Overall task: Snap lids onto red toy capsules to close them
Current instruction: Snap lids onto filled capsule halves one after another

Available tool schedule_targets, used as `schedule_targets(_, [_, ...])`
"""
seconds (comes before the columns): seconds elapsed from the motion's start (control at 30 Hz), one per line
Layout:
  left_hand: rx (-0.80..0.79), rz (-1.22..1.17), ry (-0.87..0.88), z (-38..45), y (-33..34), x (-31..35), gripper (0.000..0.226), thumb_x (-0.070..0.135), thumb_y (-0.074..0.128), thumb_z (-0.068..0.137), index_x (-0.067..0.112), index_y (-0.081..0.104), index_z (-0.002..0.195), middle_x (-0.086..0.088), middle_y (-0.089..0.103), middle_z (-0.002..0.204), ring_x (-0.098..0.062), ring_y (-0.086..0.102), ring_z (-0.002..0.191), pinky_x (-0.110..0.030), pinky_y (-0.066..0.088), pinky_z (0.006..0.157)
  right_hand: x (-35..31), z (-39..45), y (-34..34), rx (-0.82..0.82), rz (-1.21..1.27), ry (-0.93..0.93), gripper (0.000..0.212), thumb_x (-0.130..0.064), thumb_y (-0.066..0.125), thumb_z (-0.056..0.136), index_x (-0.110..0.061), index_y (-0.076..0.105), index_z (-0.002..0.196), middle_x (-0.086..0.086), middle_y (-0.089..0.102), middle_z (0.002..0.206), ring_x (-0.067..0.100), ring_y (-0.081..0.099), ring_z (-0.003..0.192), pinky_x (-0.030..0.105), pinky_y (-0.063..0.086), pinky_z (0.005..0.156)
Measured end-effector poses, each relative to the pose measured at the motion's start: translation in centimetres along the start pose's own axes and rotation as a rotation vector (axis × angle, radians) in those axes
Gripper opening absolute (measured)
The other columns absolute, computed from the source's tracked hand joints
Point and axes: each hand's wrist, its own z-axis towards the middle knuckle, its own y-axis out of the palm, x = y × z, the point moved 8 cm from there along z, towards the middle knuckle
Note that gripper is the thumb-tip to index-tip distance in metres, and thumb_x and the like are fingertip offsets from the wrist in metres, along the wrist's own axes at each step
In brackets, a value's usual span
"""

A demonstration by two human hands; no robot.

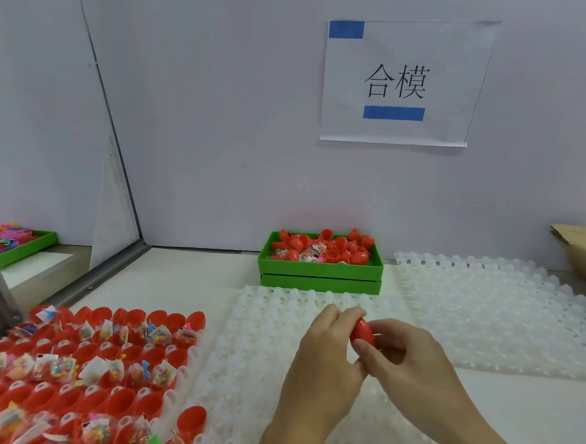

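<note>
Can't really make out whether the lid seam on the red capsule (363,332) is shut, since both hands are covering most of it. The left hand (324,354) and right hand (410,356) are pressing together around it, fingers curling on that glossy egg-shaped shell, hovering over a bumpy translucent white tray (265,323). Lower left, a tray of open red capsule halves (80,363) stuffed with crinkly little toy packets is getting cut off by the frame edge. Behind, a green bin (319,268) is holding loose red shells.
</note>
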Motion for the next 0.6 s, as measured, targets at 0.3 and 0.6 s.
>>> schedule_targets(0.3, [0.037, -0.128, -0.060, -0.3, 0.0, 0.1, 0.057, 0.051, 0.067, 0.087, 0.033, 0.047, 0.138, 0.023, 0.048, 0.108, 0.006, 0.049, 0.098, -0.006, 0.042, 0.072, 2.1, 2.9, -2.5, 0.072, 0.439, 0.276, 0.023, -0.024, 0.058, 0.099, -0.005, 0.063, 0.109, 0.015, 0.074, 0.089, 0.023, 0.074, 0.079, 0.029, 0.057, 0.072])
schedule_targets(0.6, [-0.019, -0.056, -0.032, -0.4, 1.4, -0.2, 0.040, 0.049, 0.055, 0.094, 0.035, 0.052, 0.131, 0.021, 0.049, 0.110, 0.009, 0.051, 0.099, -0.009, 0.041, 0.071, 5.9, 9.3, -12.7, 0.416, 0.679, 0.227, 0.026, -0.011, 0.037, 0.104, -0.025, 0.059, 0.101, 0.017, 0.066, 0.089, 0.023, 0.070, 0.072, 0.024, 0.054, 0.060])
